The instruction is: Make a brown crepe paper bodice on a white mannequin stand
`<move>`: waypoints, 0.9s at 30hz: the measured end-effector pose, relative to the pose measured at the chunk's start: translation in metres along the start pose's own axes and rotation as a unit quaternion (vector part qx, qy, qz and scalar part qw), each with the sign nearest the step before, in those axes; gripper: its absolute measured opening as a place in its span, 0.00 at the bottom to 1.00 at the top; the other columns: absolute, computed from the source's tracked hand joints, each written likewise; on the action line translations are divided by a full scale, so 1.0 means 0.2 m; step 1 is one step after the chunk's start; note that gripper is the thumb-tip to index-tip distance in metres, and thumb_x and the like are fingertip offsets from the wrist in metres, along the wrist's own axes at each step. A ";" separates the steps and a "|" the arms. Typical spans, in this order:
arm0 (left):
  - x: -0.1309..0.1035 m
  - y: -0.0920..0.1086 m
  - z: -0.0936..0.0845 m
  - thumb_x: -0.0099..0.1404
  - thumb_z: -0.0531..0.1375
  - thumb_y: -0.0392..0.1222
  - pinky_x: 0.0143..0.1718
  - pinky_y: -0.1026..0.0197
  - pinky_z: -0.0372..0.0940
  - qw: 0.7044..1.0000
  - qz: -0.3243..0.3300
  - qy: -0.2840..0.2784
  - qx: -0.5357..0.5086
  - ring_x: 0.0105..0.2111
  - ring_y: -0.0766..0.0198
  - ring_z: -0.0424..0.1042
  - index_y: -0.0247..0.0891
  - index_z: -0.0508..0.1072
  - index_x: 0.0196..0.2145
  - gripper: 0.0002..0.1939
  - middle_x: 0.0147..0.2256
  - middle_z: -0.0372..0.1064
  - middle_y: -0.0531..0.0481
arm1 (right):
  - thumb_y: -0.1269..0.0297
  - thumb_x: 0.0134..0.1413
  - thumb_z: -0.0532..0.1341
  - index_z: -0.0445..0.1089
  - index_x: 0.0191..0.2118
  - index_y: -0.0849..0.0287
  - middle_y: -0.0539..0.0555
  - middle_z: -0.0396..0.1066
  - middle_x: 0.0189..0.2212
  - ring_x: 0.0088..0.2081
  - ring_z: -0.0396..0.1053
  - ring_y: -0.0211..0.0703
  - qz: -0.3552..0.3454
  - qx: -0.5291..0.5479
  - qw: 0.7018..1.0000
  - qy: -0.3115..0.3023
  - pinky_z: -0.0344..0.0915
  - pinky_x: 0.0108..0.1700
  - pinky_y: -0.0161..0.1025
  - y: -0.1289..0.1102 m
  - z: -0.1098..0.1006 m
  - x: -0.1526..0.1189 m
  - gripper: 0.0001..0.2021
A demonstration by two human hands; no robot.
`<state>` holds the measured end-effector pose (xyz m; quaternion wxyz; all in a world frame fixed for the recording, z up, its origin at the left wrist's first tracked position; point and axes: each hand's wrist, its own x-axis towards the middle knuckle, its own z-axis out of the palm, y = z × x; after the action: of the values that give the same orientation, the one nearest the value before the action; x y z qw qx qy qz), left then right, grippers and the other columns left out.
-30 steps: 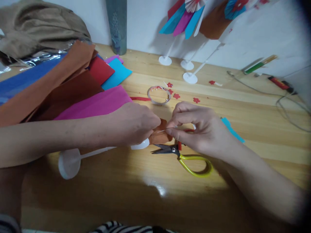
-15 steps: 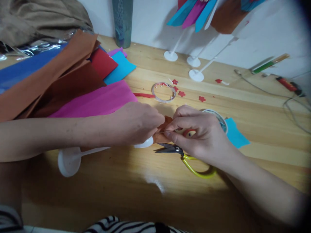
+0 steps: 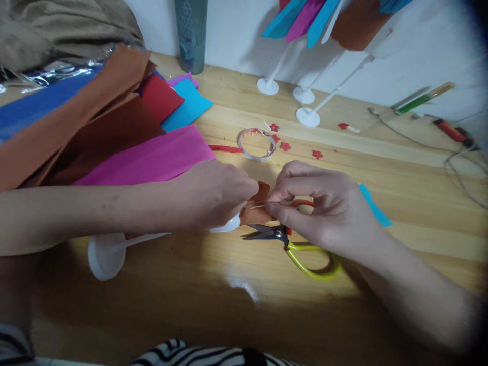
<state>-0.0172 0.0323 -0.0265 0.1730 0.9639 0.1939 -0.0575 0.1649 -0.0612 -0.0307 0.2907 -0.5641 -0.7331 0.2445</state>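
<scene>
My left hand [image 3: 217,195] is closed, knuckles up, at the edge of a piece of brown paper [image 3: 256,214]; its fingertips are hidden. A white round piece [image 3: 230,223] shows just under that hand. Between thumb and forefinger, my right hand [image 3: 316,203] pinches a thin pale strip [image 3: 258,207], which lies across the front of the brown paper. Scissors with yellow handles [image 3: 312,276] lie with their blades parted below my right hand. Partly covered behind my right fingers is a red-orange loop [image 3: 304,203].
Coloured paper sheets [image 3: 145,157] are piled at left, near a white stand [image 3: 107,256]. A clear tape ring [image 3: 240,142] and several red paper flowers [image 3: 285,146] lie beyond my hands. White stands [image 3: 308,117] line the wall beside a tumbler [image 3: 191,40]. A cable [image 3: 412,140] runs at right.
My right hand has shifted slightly right and away from my left, drawing the pale strip's end with it. It now covers the tape roll beside the blue paper. My left hand stays nearly still.
</scene>
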 end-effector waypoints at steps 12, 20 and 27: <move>0.01 0.01 -0.01 0.64 0.57 0.33 0.24 0.61 0.55 0.996 0.039 -0.024 0.073 0.23 0.64 0.62 0.40 0.66 0.26 0.09 0.24 0.65 0.53 | 0.67 0.57 0.64 0.74 0.25 0.54 0.51 0.71 0.24 0.29 0.69 0.43 -0.006 -0.020 1.000 -0.017 0.63 0.31 0.41 0.02 0.06 0.01 0.09; 0.01 0.02 -0.03 0.67 0.54 0.32 0.25 0.59 0.52 0.994 0.032 -0.069 0.076 0.25 0.61 0.64 0.41 0.63 0.25 0.12 0.28 0.70 0.50 | 0.75 0.53 0.61 0.70 0.25 0.56 0.51 0.67 0.24 0.29 0.66 0.43 -0.082 -0.114 0.990 0.020 0.58 0.34 0.44 0.02 0.10 -0.01 0.10; 0.01 0.01 -0.03 0.69 0.55 0.36 0.26 0.58 0.51 0.994 0.020 -0.067 0.084 0.26 0.61 0.66 0.39 0.71 0.28 0.12 0.27 0.71 0.50 | 0.76 0.54 0.61 0.70 0.28 0.55 0.53 0.68 0.26 0.30 0.66 0.46 -0.079 -0.137 0.987 0.015 0.56 0.35 0.46 0.02 0.10 -0.02 0.09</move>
<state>-0.0132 0.0332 -0.0201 0.1054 0.9727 0.1571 -0.1343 0.1534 -0.0652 -0.0483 0.2400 -0.5428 -0.7974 0.1092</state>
